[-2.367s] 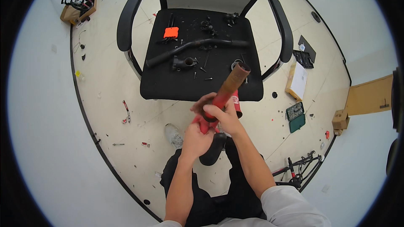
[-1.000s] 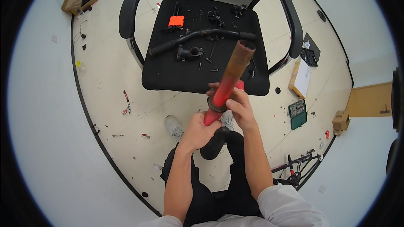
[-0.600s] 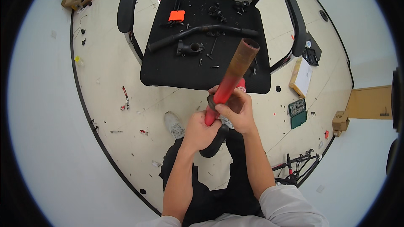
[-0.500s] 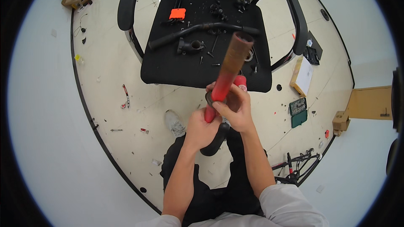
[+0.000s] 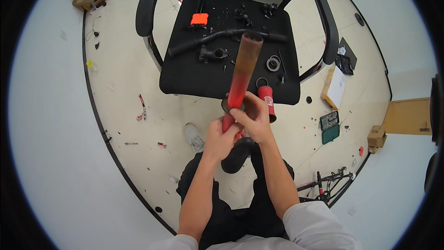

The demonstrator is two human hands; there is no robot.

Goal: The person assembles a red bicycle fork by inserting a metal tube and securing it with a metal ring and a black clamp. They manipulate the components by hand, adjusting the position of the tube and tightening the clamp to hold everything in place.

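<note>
A bicycle fork's red steerer tube [image 5: 244, 67], rusty brown toward its open top end, rises tilted in front of me. My left hand [image 5: 219, 140] is closed around its lower red part. Higher up, my right hand [image 5: 255, 116] has its thumb and fingers on a dark ring [image 5: 225, 105] that sits around the tube; the fingers partly hide it. Just right of that hand is a red bicycle head tube [image 5: 267, 95], with a thin ring [image 5: 262, 82] at its upper end. A black saddle [image 5: 237, 156] lies below my hands, between my legs.
A black office chair seat [image 5: 189, 81] ahead bears a handlebar [image 5: 199, 41], a black stem [image 5: 213, 54], bearing rings [image 5: 273, 63], an orange piece [image 5: 199, 19] and several bolts. On the floor at right are a green case [image 5: 330, 133], a yellow-edged box [image 5: 334, 87] and a bicycle frame [image 5: 320, 183].
The steerer tube's top has swung left and stands more upright. My right hand has shifted slightly left, uncovering more of the red head tube and the bearing rings. Both hands keep their grip.
</note>
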